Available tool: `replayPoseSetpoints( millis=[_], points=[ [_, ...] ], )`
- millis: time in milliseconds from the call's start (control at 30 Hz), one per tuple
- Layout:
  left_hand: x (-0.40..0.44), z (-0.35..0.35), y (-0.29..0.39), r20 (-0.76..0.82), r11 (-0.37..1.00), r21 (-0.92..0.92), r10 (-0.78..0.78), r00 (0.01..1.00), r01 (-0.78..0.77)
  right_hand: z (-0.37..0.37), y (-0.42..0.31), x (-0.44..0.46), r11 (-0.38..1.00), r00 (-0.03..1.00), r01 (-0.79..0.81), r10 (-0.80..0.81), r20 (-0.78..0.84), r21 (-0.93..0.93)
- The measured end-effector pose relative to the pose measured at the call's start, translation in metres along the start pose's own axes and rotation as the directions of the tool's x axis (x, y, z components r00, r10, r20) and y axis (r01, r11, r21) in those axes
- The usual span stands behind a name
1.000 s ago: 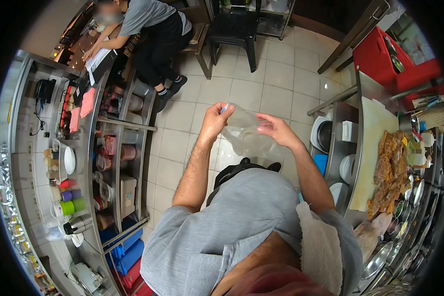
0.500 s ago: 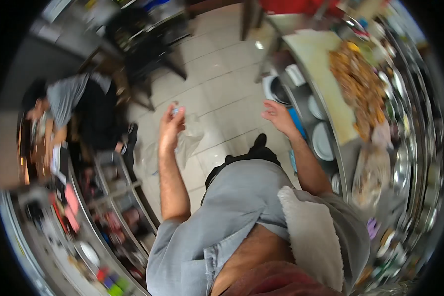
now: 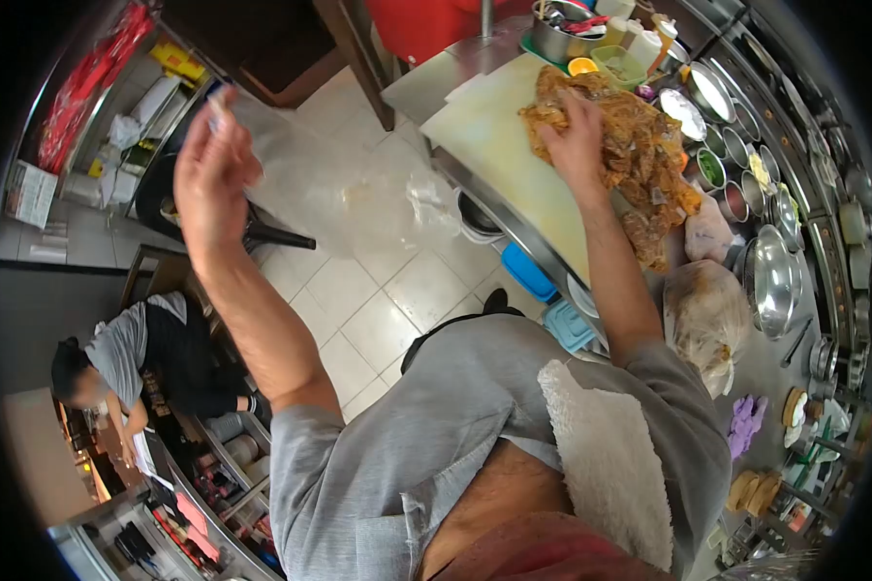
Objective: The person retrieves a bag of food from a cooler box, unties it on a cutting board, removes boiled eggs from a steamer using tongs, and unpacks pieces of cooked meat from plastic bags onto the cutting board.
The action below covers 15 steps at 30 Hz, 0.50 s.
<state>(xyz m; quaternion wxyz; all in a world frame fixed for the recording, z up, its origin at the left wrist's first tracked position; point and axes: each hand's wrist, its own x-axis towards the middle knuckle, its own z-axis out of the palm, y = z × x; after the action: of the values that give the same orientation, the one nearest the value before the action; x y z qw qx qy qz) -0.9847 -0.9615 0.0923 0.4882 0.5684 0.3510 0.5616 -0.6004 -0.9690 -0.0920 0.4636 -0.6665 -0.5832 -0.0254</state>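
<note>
My left hand [image 3: 216, 184] is raised on the left, fingers closed on a thin clear plastic bag [image 3: 344, 194]. The bag spreads out to the right, and the floor tiles show through it. On the counter at the upper right lies a large pile of marinated meat [image 3: 639, 155], orange-brown, on a pale cutting board [image 3: 499, 126]. My right hand [image 3: 576, 145] rests on the near left part of this pile, thumb and fingers apart and bent onto the meat. Some fingertips are hard to make out against it.
Beside the meat stand a filled plastic bag [image 3: 707, 324], metal bowls [image 3: 777, 281] and a pot with utensils [image 3: 564, 39]. Purple gloves [image 3: 746, 424] lie lower on the counter. A person [image 3: 150, 349] bends over a surface at left. A black chair [image 3: 165, 198] stands behind my left hand.
My right hand has moved from over the floor onto the meat. My left hand has risen up and left, spreading the plastic bag. The view has turned towards the counter.
</note>
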Motion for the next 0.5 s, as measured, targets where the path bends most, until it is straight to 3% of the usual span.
replayPoseSetpoints(
  millis=[133,200,233,300,367,433,500],
  points=[
    [0.065,0.054,0.022,0.055,0.994,-0.018,0.113,0.992,-0.112,0.033,0.0,0.043,0.988,0.998,0.021,-0.01,0.066,-0.156],
    [0.092,0.075,0.019,0.214,0.983,-0.048,0.182,0.96,-0.175,0.05,0.01,0.046,0.93,0.997,0.059,-0.039,0.061,-0.363],
    [0.103,0.088,0.015,0.233,0.983,-0.054,0.181,0.955,-0.173,0.058,0.023,0.049,0.927,0.999,0.041,-0.026,0.047,-0.372],
    [0.121,0.119,0.006,0.209,0.988,-0.082,0.145,0.967,-0.131,0.071,0.046,0.054,0.802,0.934,0.122,0.105,0.34,-0.584],
    [0.137,0.139,-0.015,0.201,0.998,-0.043,0.054,0.978,-0.047,0.06,0.044,0.047,0.787,0.946,0.148,0.065,0.319,-0.599],
    [0.15,0.153,-0.034,0.249,0.999,-0.046,0.002,0.968,0.01,0.047,0.046,0.041,0.841,0.91,0.161,0.076,0.407,-0.517],
    [0.168,0.156,-0.062,0.327,0.997,-0.054,-0.039,0.944,0.06,0.035,0.057,0.023,0.85,0.932,0.16,0.038,0.362,-0.502]
  ],
)
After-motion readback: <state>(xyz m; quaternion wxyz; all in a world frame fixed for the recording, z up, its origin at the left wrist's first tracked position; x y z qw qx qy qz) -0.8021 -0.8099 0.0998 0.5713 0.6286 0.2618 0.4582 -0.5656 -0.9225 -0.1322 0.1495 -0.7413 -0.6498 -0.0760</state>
